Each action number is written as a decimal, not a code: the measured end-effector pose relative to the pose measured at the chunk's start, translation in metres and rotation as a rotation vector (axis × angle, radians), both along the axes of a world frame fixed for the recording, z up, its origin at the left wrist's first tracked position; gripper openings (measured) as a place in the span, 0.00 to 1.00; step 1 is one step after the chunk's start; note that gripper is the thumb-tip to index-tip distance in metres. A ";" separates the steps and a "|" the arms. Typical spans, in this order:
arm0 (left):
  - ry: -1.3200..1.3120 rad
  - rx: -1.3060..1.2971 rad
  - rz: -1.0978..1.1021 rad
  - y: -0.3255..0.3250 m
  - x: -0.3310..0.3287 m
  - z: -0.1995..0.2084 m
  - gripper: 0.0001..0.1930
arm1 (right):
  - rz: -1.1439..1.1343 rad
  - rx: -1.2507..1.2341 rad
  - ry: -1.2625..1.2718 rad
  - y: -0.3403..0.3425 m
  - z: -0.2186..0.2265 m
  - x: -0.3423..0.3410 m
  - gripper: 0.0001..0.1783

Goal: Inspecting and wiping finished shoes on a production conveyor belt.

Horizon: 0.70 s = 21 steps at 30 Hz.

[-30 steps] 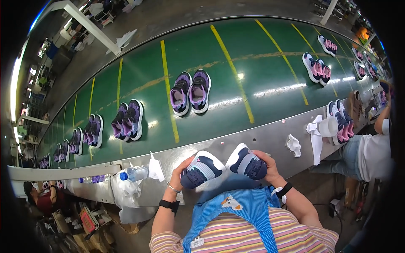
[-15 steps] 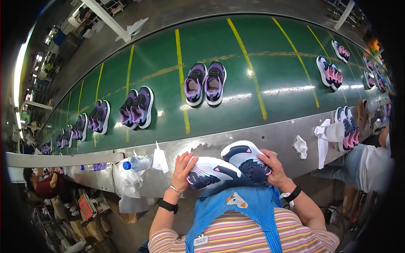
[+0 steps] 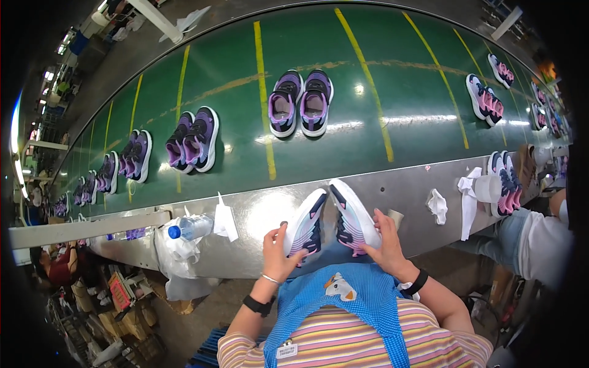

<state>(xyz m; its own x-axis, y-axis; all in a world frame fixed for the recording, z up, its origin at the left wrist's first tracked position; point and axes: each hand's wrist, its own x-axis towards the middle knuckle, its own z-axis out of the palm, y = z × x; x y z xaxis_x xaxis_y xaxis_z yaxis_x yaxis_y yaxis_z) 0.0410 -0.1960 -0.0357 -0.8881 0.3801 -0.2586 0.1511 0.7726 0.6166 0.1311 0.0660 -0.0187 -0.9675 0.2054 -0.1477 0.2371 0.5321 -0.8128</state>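
Two sneakers with white soles, navy toes and pale blue-to-pink sides are held up over the metal ledge, soles turned outward. My left hand (image 3: 280, 256) grips the left sneaker (image 3: 310, 222), thumb at its laces and fingers along the sole. The right sneaker (image 3: 351, 216) is in my right hand (image 3: 388, 246), which is closed on it the same way. Their toes point away from me and lean toward each other, with a narrow gap between. Beyond them a black-and-purple pair of sneakers (image 3: 316, 104) stands on the green conveyor belt (image 3: 239, 147).
Several purple pairs stand on the belt toward the left. Pink-and-navy sneakers (image 3: 485, 101) are at the right. The metal ledge (image 3: 405, 190) holds a water bottle (image 3: 191, 227), white paper (image 3: 225, 219), a crumpled cloth (image 3: 437, 207) and a clear cup (image 3: 488, 189). Another person (image 3: 534, 245) sits at the right.
Both sneakers have swung from lying sideways to toes pointing away, leaving a gap between them. My hands have shifted along the soles. The view has tilted slightly.
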 end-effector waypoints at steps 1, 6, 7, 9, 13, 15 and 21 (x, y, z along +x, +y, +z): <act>-0.006 0.006 -0.005 -0.010 -0.003 -0.008 0.42 | -0.005 0.006 -0.006 0.002 -0.003 -0.001 0.48; -0.440 0.356 0.144 -0.027 -0.026 -0.021 0.36 | 0.035 0.097 -0.086 0.009 -0.011 -0.006 0.46; -0.497 0.467 0.137 -0.027 -0.029 -0.024 0.36 | 0.034 0.098 -0.085 0.009 -0.017 -0.007 0.46; -0.545 0.424 0.073 -0.028 -0.034 -0.030 0.37 | 0.033 -0.035 -0.221 0.009 -0.028 -0.008 0.46; -0.701 0.415 0.009 -0.007 -0.040 -0.013 0.36 | 0.043 -0.383 -0.254 0.010 -0.023 -0.016 0.43; -1.006 0.724 0.331 -0.011 -0.029 -0.031 0.28 | -0.107 -0.991 -0.317 0.014 -0.024 -0.014 0.37; -0.853 0.390 0.427 0.009 0.000 -0.067 0.16 | -0.322 -0.236 -0.111 0.001 -0.058 0.009 0.16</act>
